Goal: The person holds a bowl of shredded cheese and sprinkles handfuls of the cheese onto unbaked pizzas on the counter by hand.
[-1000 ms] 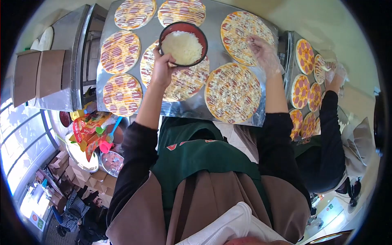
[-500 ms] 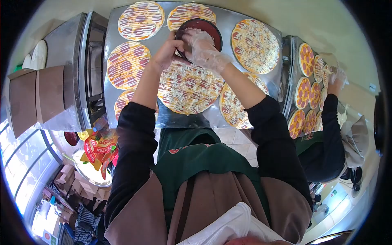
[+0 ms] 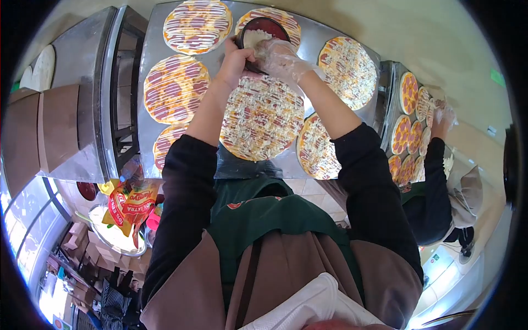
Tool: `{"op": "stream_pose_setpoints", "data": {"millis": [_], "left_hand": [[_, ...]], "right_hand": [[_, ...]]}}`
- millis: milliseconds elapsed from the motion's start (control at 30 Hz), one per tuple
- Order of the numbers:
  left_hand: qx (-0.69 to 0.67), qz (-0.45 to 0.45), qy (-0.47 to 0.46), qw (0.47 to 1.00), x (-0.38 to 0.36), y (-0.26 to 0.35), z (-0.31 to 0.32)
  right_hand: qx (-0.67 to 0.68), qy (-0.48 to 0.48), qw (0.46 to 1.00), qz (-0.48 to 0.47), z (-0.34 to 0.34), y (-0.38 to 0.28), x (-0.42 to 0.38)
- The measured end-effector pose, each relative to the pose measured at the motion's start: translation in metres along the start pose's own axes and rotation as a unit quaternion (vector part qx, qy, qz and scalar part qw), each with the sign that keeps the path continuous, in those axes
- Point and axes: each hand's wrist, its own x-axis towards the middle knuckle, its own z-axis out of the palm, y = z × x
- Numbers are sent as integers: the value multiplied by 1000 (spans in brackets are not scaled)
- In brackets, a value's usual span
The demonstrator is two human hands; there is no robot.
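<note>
My left hand (image 3: 235, 59) grips the rim of a dark red bowl (image 3: 263, 26) of grated white cheese, held above the steel table (image 3: 316, 33). My right hand (image 3: 279, 58), in a clear plastic glove, reaches into the bowl with its fingers on the cheese. Right under both hands lies a large pizza (image 3: 263, 116) with sausage slices, white sauce lines and cheese. Several more topped pizzas (image 3: 175, 88) lie around it on the table.
A steel cabinet (image 3: 82, 99) and brown boxes (image 3: 25, 137) stand to the left. Bright packets (image 3: 129, 202) sit in a tray below the table. At the right, another person's gloved hand (image 3: 443, 118) works over several pepperoni pizzas (image 3: 410, 118) on a second table.
My right hand came off the far right pizza and went into the bowl. My left hand carried the bowl farther up the table. The view shifted a little.
</note>
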Motion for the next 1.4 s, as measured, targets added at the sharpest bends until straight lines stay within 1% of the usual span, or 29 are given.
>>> {"op": "stream_pose_setpoints", "data": {"millis": [33,67,133,167,233,267,333,367,400,433,467,500,533,567,600,667,733,800,867,933,1000,1033,1100,1133,1200,1233,1300,1333,1400], "left_hand": [[-15,4,-1,1000,3,-2,1],[-31,9,-2,999,6,-4,2],[-38,14,-8,999,14,-9,2],[-40,20,-13,999,17,-11,1],[-34,43,-14,998,29,-19,-4],[-27,67,-14,997,35,-23,-6],[-53,47,-8,997,23,-14,-3],[-78,27,-2,997,16,-10,-2],[-80,27,-3,996,15,-11,-3],[-80,29,17,996,14,-12,-6],[-79,32,38,996,13,-12,-10],[-88,35,51,994,12,-13,-13],[-89,35,50,994,10,-13,-17],[-85,36,64,994,8,-13,-21],[-80,38,78,993,5,-12,-24],[-63,62,79,993,-5,-9,-28],[-72,78,85,991,-16,-6,-33],[-76,80,84,990,-33,-3,-37],[-119,113,82,983,-50,-1,-39],[-133,105,88,982,-65,-4,-44],[-141,132,73,978,-78,-11,-53],[-158,121,89,976,-86,-13,-54],[-173,115,97,973,-99,-17,-56],[-187,111,102,971,-106,-19,-58],[-182,105,108,972,-118,-23,-60],[-177,98,111,973,-124,-24,-61],[-172,88,118,974,-132,-28,-63],[-173,88,120,974,-136,-30,-66],[-160,63,118,978,-145,-35,-71]], "right_hand": [[37,19,999,-25,3,2,1],[34,16,999,-24,5,6,2],[126,-30,990,57,-10,-5,3],[124,-32,990,58,-9,-7,2],[214,33,974,60,-6,-6,2],[212,33,975,61,-4,-5,4],[275,30,952,128,0,-2,4],[274,30,953,129,0,2,4],[322,51,936,130,0,7,4],[370,72,917,129,-2,12,5],[369,71,918,129,-3,18,6],[480,76,858,170,-6,23,6],[582,80,782,207,-9,29,5],[663,76,713,213,-13,36,3],[662,76,714,213,-14,43,3],[581,107,767,251,-10,62,6],[560,107,778,263,5,92,14],[324,116,887,307,9,107,18],[293,124,895,312,4,107,21],[263,132,902,315,9,117,25],[238,151,915,287,20,138,36],[239,149,916,287,20,143,41],[43,175,968,177,21,154,51],[44,173,968,176,23,160,56],[14,210,974,78,28,171,64],[15,209,975,76,31,177,72],[40,158,980,115,35,184,86],[40,156,980,113,28,170,88],[15,109,985,130,15,149,94]]}}
